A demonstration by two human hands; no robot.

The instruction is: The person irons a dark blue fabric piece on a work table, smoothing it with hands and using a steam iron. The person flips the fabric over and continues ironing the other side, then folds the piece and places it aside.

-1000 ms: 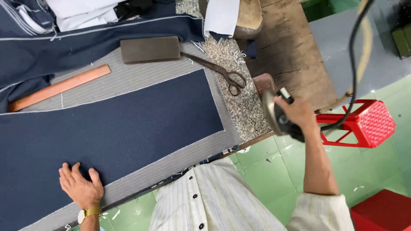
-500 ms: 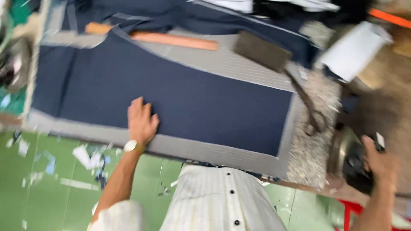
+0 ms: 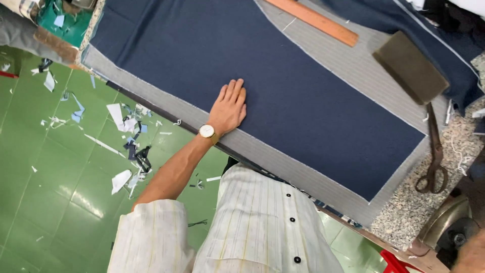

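Navy-blue woven cloth panel [image 3: 262, 86] lies flat across the middle of the frame, running from upper left down to lower right on top of a grey pinstriped underlay [image 3: 303, 174] that shows as a border along its near and right edges. The left hand [image 3: 230, 107], a gold-cased watch at its wrist, rests palm down on the navy cloth near the lower edge, fingers straight and close together, gripping nothing. At the bottom right corner only a sliver of the right hand [image 3: 472, 259] shows, just beside a dark-handled pressing iron with a metal sole [image 3: 447, 227]; whether its fingers close on the handle I cannot tell.

Judging from this, the step is flattening the panel. To do it well, the flat palm should press evenly and stroke with the weave toward the free end, so no ripple is pushed against the border and the cut edges stay parallel to the underlay.

Toward the upper right lie a long orange-brown wooden ruler [image 3: 316, 21] and a dark rectangular felt-covered block [image 3: 410, 66], with old black metal shears [image 3: 433, 156] on the speckled table surface [image 3: 404, 212] at the right. Paper and fabric scraps litter the green tiled floor [image 3: 45, 167] at left.
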